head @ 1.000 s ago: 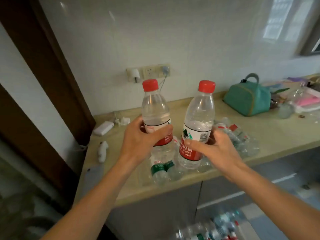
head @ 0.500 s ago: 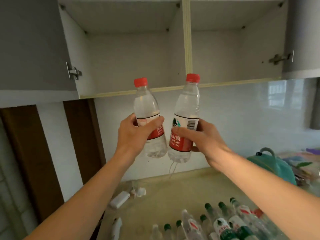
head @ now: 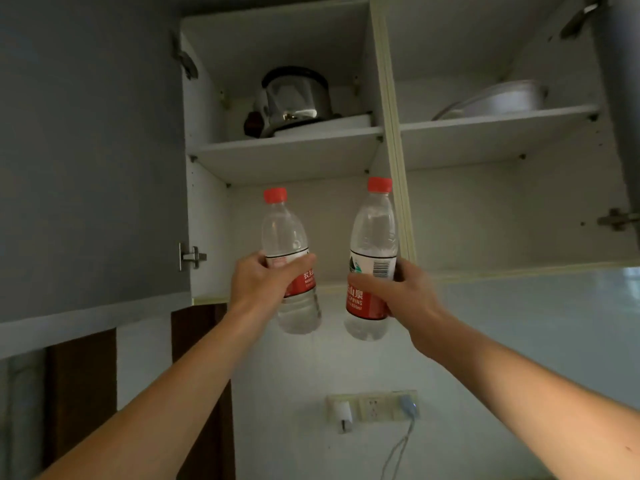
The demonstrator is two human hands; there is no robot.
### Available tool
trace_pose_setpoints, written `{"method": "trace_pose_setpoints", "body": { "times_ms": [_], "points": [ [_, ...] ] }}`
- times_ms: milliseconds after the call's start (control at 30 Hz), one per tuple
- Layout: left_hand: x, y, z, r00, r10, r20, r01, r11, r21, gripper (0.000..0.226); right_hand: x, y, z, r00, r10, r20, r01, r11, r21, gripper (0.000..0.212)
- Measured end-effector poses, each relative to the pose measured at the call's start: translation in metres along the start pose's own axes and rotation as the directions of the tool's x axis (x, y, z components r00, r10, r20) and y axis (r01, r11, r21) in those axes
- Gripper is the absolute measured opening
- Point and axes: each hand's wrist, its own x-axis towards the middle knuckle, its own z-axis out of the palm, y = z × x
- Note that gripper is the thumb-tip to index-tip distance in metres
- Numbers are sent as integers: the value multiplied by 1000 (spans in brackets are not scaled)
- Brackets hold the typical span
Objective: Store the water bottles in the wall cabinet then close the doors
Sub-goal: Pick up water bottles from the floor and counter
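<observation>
**Two bottles held up in front of the open wall cabinet**

So the wall cabinet (head: 388,98) fills most of the view, both doors swung wide: the grey left door (head: 90,161) hangs open on the left, and only the edge of the right door (head: 620,98) shows along the right side. A vertical divider splits the cabinet in two, with a shelf across each half. On the upper left shelf sits a shiny metal pot (head: 294,98); on the upper right shelf lies a pale shallow basin (head: 502,98). Both lower compartments look bare.

Below, on the tiled wall, there's a socket strip (head: 372,407) with a white plug and a bluish one with a cable hanging down.

The left hand (head: 259,285) is wrapped around the left bottle (head: 287,244), and the right hand (head: 405,292) is wrapped around the right bottle (head: 374,237), both upright with red caps, held just in front of the bottom edge of the left compartment. Nothing blocks the opening. The red labels carry Chinese characters; the right one also reads "SPRING", plus a barcode.
</observation>
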Motion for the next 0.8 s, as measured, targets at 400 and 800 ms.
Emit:
{"method": "trace_pose_setpoints", "body": {
  "times_ms": [400,800],
  "points": [
    [145,-29,3,992,122,-30,-120,991,55,55,121,10,49,994,-108,-36,107,994,-28,36],
    [216,-111,9,996,89,-15,-87,989,120,82,201,56,88,999,-12,-35,7,990,-142,30]
  ]
}}
